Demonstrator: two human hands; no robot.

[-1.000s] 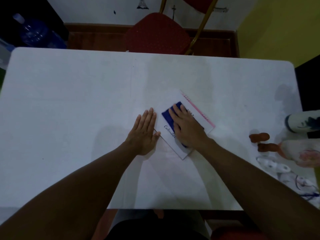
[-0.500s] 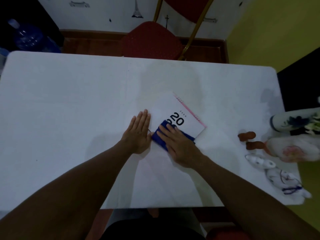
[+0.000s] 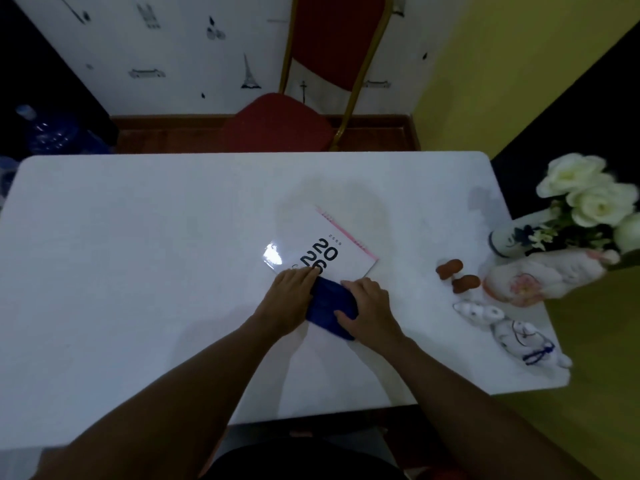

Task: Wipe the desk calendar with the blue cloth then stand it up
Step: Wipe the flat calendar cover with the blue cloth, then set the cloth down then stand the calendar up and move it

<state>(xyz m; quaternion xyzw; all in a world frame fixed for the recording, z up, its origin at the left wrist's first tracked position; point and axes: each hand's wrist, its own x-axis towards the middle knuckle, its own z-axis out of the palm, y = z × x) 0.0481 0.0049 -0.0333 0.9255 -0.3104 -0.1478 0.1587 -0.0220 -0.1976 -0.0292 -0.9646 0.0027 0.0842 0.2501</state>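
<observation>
Blue cloth (image 3: 329,306) lies between both hands, calendar (image 3: 322,242) flat.

Home room (flower vase (image 3: 509,241), trinkets (image 3: 457,275))

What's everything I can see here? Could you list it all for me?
table: one, white, fills the middle of the view
desk calendar: one, white with pink binding, lying flat at table centre
blue cloth: one, dark blue, on the calendar's near edge between the hands
flower vase: one, white and blue with white flowers, lying at the table's right edge
small figurines: several, brown and white, right side of table
chair: one, red, beyond the table
water bottle: one, blue, far left on the floor
left hand: on the calendar beside the cloth
right hand: on the cloth
</observation>
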